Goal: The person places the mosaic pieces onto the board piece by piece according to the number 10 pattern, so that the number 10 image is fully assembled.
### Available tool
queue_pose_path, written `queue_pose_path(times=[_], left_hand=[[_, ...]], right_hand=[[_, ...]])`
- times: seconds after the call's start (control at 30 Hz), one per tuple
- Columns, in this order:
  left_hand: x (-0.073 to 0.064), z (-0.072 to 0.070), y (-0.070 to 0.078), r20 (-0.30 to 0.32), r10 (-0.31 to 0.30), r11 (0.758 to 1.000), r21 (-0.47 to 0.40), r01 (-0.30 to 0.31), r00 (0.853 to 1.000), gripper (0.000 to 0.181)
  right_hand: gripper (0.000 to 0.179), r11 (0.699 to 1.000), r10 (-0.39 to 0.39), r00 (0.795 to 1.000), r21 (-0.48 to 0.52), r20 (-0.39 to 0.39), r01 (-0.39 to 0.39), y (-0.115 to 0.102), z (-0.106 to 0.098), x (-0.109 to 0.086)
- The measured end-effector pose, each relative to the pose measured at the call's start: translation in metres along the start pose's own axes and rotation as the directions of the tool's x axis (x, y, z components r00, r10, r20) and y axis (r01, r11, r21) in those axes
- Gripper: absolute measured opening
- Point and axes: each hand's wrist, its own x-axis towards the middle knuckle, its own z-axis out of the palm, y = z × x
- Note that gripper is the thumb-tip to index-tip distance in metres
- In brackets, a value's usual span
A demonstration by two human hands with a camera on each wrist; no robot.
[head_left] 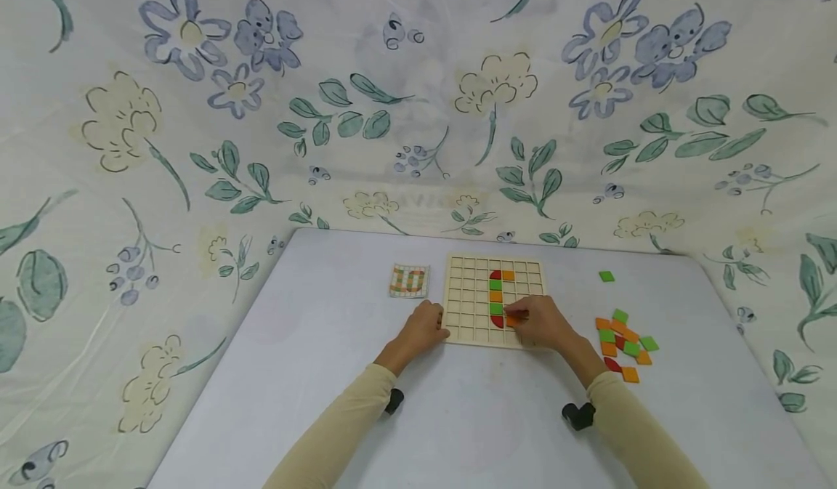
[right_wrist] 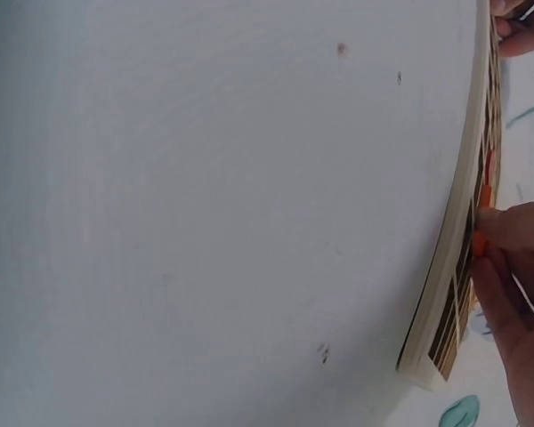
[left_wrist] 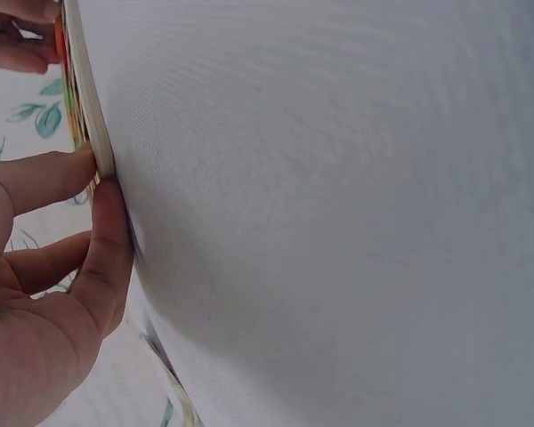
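A pale wooden grid board point(head_left: 467, 296) lies on the table with a column of red, green and orange tiles point(head_left: 496, 296) in its cells. At the column's top, one orange tile point(head_left: 508, 275) sits to the right. My left hand point(head_left: 421, 327) pinches the board's near left corner; thumb and finger grip its edge in the left wrist view. Over the board's near right part, my right hand point(head_left: 541, 322) pinches an orange tile point(right_wrist: 481, 242) beside the bottom red piece point(head_left: 497, 322). Fingers partly cover that tile.
Loose green, orange and red tiles point(head_left: 630, 374) lie in a pile right of the board. A single green tile point(head_left: 607, 277) is farther back. Left of the board lies a small pattern card point(head_left: 409, 281). Floral cloth point(head_left: 418, 111) hangs behind the white table point(head_left: 353, 278).
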Motion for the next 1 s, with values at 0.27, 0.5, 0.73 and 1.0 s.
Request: queue_pose_path(times=[0.27,0.5,0.73,1.0], left_hand=[[0.0009,0.0009,-0.0001,0.005,-0.012,1.000,-0.001,0.012,1.000,0.020],[0.0012,0.0004,0.0011,0.003,-0.009,1.000,0.002,0.009,1.000,0.018],[0.0015,-0.0006,0.0018,0.003,-0.004,1.000,0.013,0.004,1.000,0.020],[0.0014,-0.0002,0.0016,-0.002,0.006,1.000,0.010,-0.006,1.000,0.019]], right_hand=[[0.012,1.000,-0.024,0.999,0.008,-0.031,0.024,0.0040,0.0003,-0.0019],[0.010,0.995,-0.079,0.997,-0.063,0.009,0.079,0.0016,-0.0005,-0.0031],[0.011,0.989,-0.117,0.993,-0.094,0.009,0.117,0.0016,-0.0002,-0.0033],[0.024,0.997,-0.072,0.997,-0.020,-0.021,0.072,0.0051,-0.0008,-0.0057]])
